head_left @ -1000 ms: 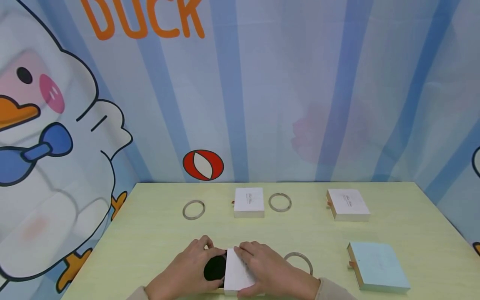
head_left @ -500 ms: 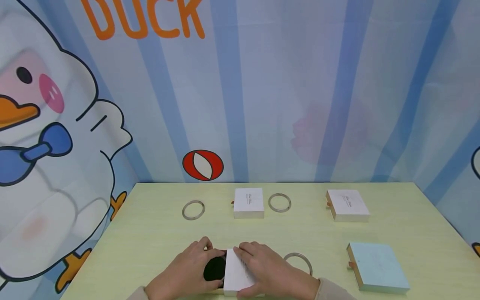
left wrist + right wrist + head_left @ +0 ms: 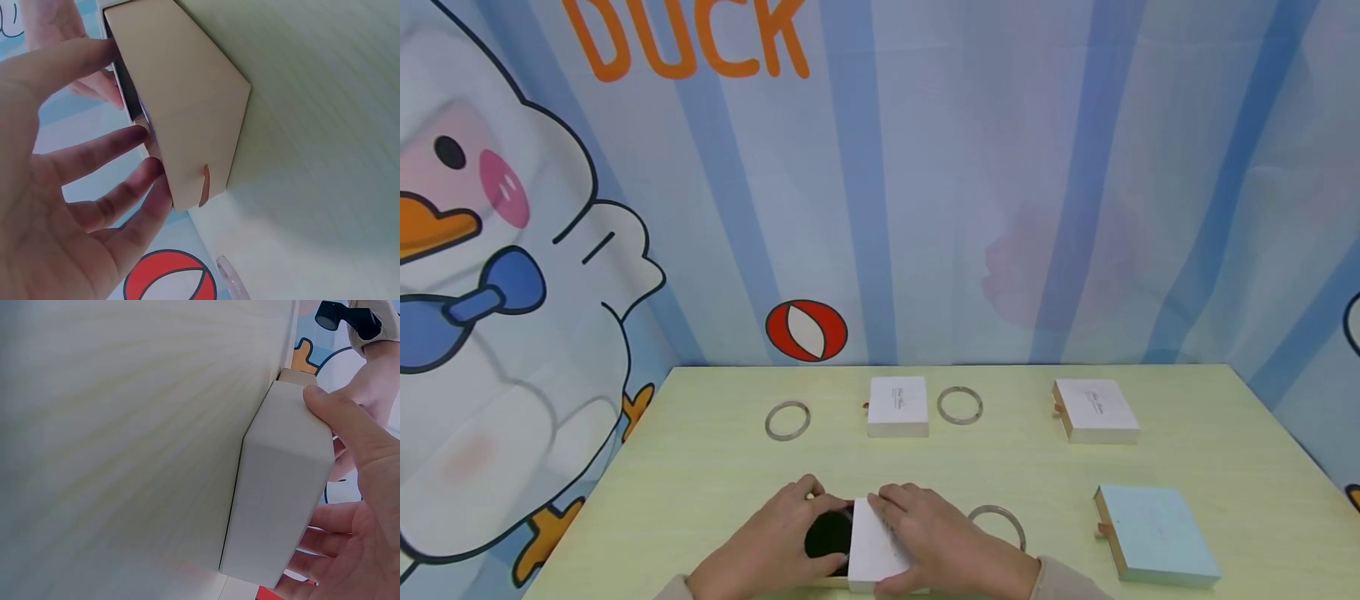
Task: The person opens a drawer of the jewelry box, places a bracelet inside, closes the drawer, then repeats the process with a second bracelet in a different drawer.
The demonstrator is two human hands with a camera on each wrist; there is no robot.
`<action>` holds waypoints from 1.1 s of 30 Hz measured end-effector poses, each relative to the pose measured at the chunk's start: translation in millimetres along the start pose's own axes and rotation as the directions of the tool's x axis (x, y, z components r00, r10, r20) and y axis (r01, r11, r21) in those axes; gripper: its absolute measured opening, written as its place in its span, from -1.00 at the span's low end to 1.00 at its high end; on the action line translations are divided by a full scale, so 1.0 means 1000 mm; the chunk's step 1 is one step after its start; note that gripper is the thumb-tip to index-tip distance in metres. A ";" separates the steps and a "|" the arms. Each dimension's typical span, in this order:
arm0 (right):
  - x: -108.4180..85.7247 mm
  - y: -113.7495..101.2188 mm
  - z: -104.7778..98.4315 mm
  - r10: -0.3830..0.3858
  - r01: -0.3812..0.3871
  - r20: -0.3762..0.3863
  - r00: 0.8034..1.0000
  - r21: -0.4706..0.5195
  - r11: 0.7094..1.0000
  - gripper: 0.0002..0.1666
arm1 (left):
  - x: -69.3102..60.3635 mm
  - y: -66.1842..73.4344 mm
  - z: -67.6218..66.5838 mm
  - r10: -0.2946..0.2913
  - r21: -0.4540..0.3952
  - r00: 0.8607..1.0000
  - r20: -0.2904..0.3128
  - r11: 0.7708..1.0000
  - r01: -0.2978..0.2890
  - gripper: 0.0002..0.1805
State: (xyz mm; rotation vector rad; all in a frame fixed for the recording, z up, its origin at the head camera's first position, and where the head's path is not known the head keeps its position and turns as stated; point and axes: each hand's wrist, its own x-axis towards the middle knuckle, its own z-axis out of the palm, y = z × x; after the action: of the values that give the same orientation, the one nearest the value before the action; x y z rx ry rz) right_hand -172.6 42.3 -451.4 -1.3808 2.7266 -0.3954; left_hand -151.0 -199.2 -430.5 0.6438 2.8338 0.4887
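A white slide-out box (image 3: 875, 550) lies at the near middle of the table, its drawer pulled out to the left, showing a black lining (image 3: 827, 535). My right hand (image 3: 943, 537) grips the box's white sleeve from above, thumb on the near edge and fingers at the far edge; the right wrist view shows that sleeve (image 3: 278, 481) between thumb and fingers. My left hand (image 3: 778, 533) spans the drawer with thumb and fingers spread, tips reaching over its rim. In the left wrist view the drawer's tan wall (image 3: 194, 94) carries a small ribbon tab (image 3: 205, 185). What lies under those fingertips is mostly hidden.
A bangle (image 3: 1000, 521) lies just beyond my right wrist. Farther back are two more bangles, one left (image 3: 787, 420) and one right (image 3: 960, 405) of a white box (image 3: 898, 406). Another white box (image 3: 1096, 410) and a light blue box (image 3: 1157, 533) stand at the right.
My left hand has shifted very slightly to the left over the drawer. The right hand and the box stay as they were.
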 end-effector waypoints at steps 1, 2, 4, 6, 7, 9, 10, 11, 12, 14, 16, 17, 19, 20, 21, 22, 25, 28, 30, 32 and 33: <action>0.000 0.000 0.000 0.001 -0.001 0.001 1.000 0.001 1.000 0.12 | 0.000 -0.001 -0.001 0.002 -0.018 1.000 -0.004 1.000 -0.002 -0.35; 0.000 0.000 0.000 0.002 -0.002 0.001 1.000 0.001 1.000 0.12 | -0.001 -0.002 -0.001 0.010 -0.033 1.000 -0.014 0.999 -0.010 -0.38; 0.000 0.001 0.000 0.004 -0.004 0.004 1.000 0.006 1.000 0.12 | -0.002 -0.004 -0.002 0.025 -0.056 0.999 -0.036 0.998 -0.027 -0.44; 0.000 0.001 0.000 0.002 -0.003 0.002 1.000 0.010 1.000 0.12 | -0.003 -0.006 -0.003 0.041 -0.077 0.997 -0.066 0.996 -0.046 -0.50; 0.000 0.000 0.000 0.002 -0.002 0.002 1.000 0.012 1.000 0.12 | -0.004 -0.007 -0.004 0.050 -0.083 0.995 -0.083 0.995 -0.057 -0.53; 0.000 0.000 0.000 0.002 -0.002 0.001 1.000 0.013 1.000 0.12 | -0.005 -0.008 -0.005 0.060 -0.095 0.991 -0.121 0.993 -0.072 -0.60; 0.000 0.000 0.000 0.004 -0.004 0.000 1.000 0.011 1.000 0.13 | -0.005 -0.009 -0.006 0.056 -0.105 0.989 -0.139 0.992 -0.071 -0.63; 0.000 0.000 0.000 0.006 -0.006 -0.002 1.000 0.010 1.000 0.13 | -0.005 -0.010 -0.006 0.052 -0.111 0.986 -0.160 0.991 -0.070 -0.65; 0.000 0.000 -0.001 0.009 -0.009 -0.002 1.000 0.008 1.000 0.14 | -0.005 -0.011 -0.007 0.044 -0.117 0.983 -0.178 0.991 -0.065 -0.67; 0.000 0.000 -0.001 0.015 -0.015 -0.003 1.000 0.005 1.000 0.15 | -0.005 -0.013 -0.008 0.015 -0.129 0.978 -0.207 0.991 -0.043 -0.69; 0.000 0.000 -0.001 0.020 -0.020 -0.003 1.000 0.001 1.000 0.15 | -0.005 -0.015 -0.008 -0.015 -0.140 0.974 -0.224 0.990 -0.017 -0.70; 0.001 0.000 -0.001 0.021 -0.021 -0.002 1.000 0.001 1.000 0.15 | -0.005 -0.016 -0.007 -0.026 -0.144 0.973 -0.229 0.990 -0.008 -0.70; 0.001 0.000 -0.001 0.023 -0.023 0.000 1.000 0.001 1.000 0.14 | -0.005 -0.019 -0.007 -0.052 -0.163 0.972 -0.229 0.987 0.014 -0.71; 0.001 0.000 -0.001 0.024 -0.024 0.002 1.000 0.002 1.000 0.14 | -0.006 -0.020 -0.006 -0.066 -0.173 0.971 -0.229 0.985 0.026 -0.73; 0.001 0.000 -0.001 0.025 -0.025 0.002 1.000 0.002 1.000 0.14 | -0.006 -0.022 -0.006 -0.083 -0.181 0.971 -0.226 0.983 0.042 -0.73; 0.001 0.000 -0.001 0.024 -0.024 0.002 1.000 0.004 1.000 0.15 | -0.007 -0.023 -0.006 -0.100 -0.190 0.970 -0.223 0.980 0.057 -0.74; 0.001 -0.001 -0.001 0.022 -0.022 0.003 1.000 0.014 1.000 0.15 | -0.008 -0.026 -0.004 -0.151 -0.213 0.966 -0.211 0.971 0.105 -0.74; 0.000 -0.002 -0.001 0.018 -0.018 0.004 1.000 0.017 1.000 0.15 | -0.011 -0.029 -0.003 -0.176 -0.240 0.966 -0.191 0.962 0.128 -0.73; 0.000 -0.002 -0.001 0.016 -0.016 0.004 1.000 0.019 1.000 0.15 | -0.011 -0.031 -0.001 -0.178 -0.256 0.968 -0.178 0.958 0.129 -0.72; 0.000 -0.002 -0.001 0.012 -0.012 -0.001 1.000 0.017 1.000 0.15 | -0.012 -0.034 0.001 -0.167 -0.274 0.973 -0.161 0.954 0.119 -0.72; 0.000 -0.002 0.000 0.008 -0.008 -0.006 1.000 0.016 1.000 0.14 | -0.013 -0.036 0.002 -0.153 -0.278 0.976 -0.156 0.955 0.106 -0.72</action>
State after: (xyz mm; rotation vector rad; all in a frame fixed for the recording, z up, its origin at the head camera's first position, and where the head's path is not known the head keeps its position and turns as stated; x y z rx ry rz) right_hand -171.2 41.5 -450.6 -1.3669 2.7268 -0.4213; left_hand -152.7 -235.2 -443.8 0.3758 2.8688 0.9271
